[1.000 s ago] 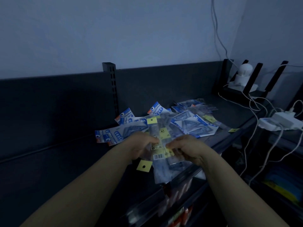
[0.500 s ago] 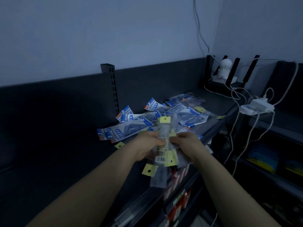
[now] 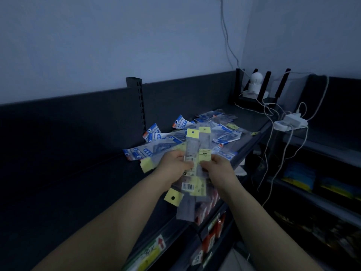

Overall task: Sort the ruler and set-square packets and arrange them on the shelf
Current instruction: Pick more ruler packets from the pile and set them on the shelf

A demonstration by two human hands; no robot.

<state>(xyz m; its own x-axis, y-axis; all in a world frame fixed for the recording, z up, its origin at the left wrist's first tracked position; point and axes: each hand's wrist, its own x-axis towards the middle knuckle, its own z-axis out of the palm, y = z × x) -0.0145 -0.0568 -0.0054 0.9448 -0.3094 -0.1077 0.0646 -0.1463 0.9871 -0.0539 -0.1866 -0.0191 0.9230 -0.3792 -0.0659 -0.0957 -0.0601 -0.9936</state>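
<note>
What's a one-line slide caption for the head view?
Left hand and right hand grip a fanned bundle of yellow-tagged ruler packets at a dark shelf strewn with blue-labelled packets.

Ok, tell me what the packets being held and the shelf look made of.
The ruler packets: clear glossy plastic sleeves, see-through with sheen; yellow header cards look matte, probably paper. The shelf: dark matte, likely painted metal judging by its slotted upright, though dim light leaves that open.

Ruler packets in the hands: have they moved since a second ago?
Yes. The ruler packets have tipped up a little; their yellow tags now sit higher against the blue packet pile.
</note>
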